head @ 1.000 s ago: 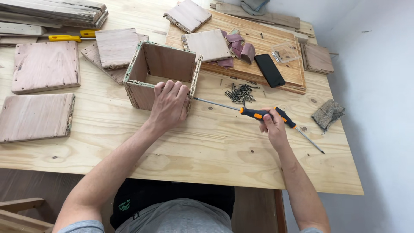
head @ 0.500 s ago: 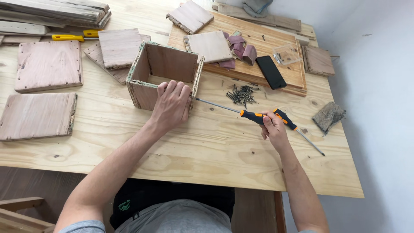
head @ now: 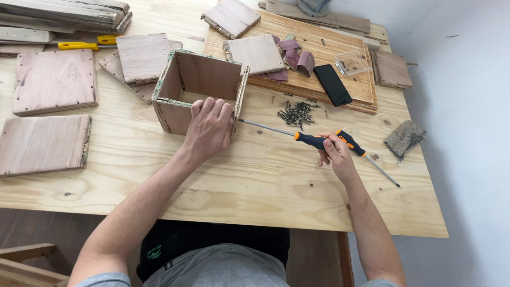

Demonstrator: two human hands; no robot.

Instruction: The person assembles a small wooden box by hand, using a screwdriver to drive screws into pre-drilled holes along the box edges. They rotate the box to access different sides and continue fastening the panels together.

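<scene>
On the left of the table point(head: 133, 175) lie flat wood squares point(head: 45, 143), out of the way but easy to grab. Next comes the open box point(head: 199, 90). The left hand point(head: 208, 127) lies flat over its near wall, fingers close together and curled over the top edge, pressing down so the box cannot slide. From the box's corner, at about 4 o'clock, a long screwdriver point(head: 297, 135) runs out sideways, its tip touching the wood there. The right hand point(head: 334, 154) pinches the black and orange handle with its fingertips, likely so it can spin easily. A second screwdriver point(head: 372, 162) lies under that hand. At 12 o'clock from it sits a pile of screws point(head: 297, 112), kept close.
</scene>
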